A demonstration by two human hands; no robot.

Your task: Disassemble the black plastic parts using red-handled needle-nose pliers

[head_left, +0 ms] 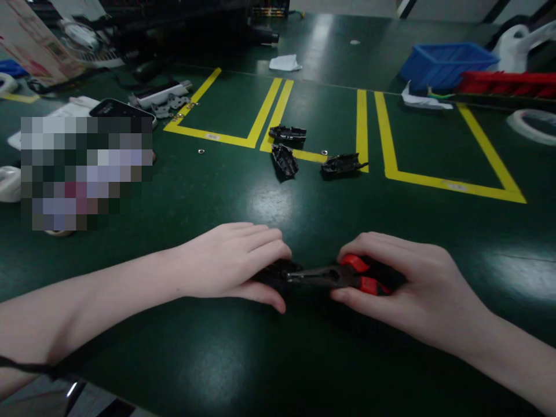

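Note:
My left hand (243,258) is closed around a dark plastic part (278,273), most of it hidden under the palm and fingers. Red-handled pliers (325,276) are gripped in my right hand (412,284), with their long narrow jaws pointing left. The jaw tips meet a small shiny bit at the right end of the dark part; whether they pinch it I cannot tell. Beyond my hands lie black plastic pieces: one (287,134) across a yellow line, another (285,161) just below it, and a third (344,164) to the right.
Yellow tape (321,156) marks out bays on the green table. Small metal rings (201,151) lie nearby. A phone (124,110) and grey metal parts (169,107) are at left. At right are a blue bin (447,63), a red tray (508,85) and a tape roll (536,125).

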